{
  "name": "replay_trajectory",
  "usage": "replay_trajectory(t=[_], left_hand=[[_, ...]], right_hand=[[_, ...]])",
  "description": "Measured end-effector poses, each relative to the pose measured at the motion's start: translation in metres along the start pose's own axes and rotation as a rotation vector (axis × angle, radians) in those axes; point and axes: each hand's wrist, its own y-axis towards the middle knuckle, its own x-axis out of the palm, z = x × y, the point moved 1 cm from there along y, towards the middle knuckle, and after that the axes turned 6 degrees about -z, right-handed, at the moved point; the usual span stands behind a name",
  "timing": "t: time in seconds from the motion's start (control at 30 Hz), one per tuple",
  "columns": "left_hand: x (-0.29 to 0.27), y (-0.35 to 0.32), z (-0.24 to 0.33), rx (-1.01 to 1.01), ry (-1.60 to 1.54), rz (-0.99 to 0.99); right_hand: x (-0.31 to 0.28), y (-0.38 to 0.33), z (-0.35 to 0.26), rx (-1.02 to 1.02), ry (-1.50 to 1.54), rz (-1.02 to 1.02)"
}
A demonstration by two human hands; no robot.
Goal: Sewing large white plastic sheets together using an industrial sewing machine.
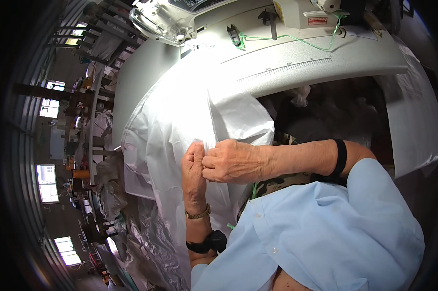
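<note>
Left hand (193, 167) is coming up from the lower edge, wrist vertical, fingers curled tight and pinching a fold of the white fabric (180, 116). Right hand (233, 161) is reaching across from the right, knuckles up, fingertips closed on the same fold, touching the left. Fabric is draping off the sewing table (325, 68) edge toward the lap, creased, probably woven. Sewing machine (175, 19) is sitting well beyond the hands; the table's cutout is lying open at right.

Both hands meet at centre, left hand (193, 172) & right hand (232, 161) fingers pinched shut.
</note>
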Motion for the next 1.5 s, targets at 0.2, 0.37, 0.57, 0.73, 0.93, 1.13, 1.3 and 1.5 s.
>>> replay_trajectory(t=[0.2, 0.37, 0.57, 0.73, 0.93, 1.13, 1.3, 1.5], left_hand=[[-0.001, 0.009, 0.002, 0.075, 0.251, 0.046], [0.013, 0.004, 0.022, 0.198, 0.487, 0.185], [0.035, 0.008, 0.038, 0.282, 0.643, 0.142], [0.045, 0.01, 0.042, 0.293, 0.841, 0.035], [0.054, 0.018, 0.044, 0.265, 0.984, -0.054], [0.046, 0.018, 0.035, 0.24, 0.978, -0.096], [0.04, 0.018, 0.025, 0.091, 0.616, -0.078], [0.031, 0.017, 0.024, 0.057, 0.559, -0.073]], right_hand=[[-0.014, -0.017, 0.008, -0.019, 0.293, 0.14], [-0.005, -0.091, 0.048, 0.767, -0.053, 0.386], [0.021, -0.124, 0.058, 1.287, 0.521, 0.227], [0.015, -0.107, 0.043, 1.028, 0.711, 0.184], [-0.021, -0.056, 0.016, 0.73, 0.835, 0.069], [-0.013, -0.047, 0.011, 0.566, 0.974, 0.046], [-0.01, -0.045, 0.008, 0.45, 0.699, 0.056], [0.003, -0.039, 0.014, 0.183, 0.396, 0.118]])
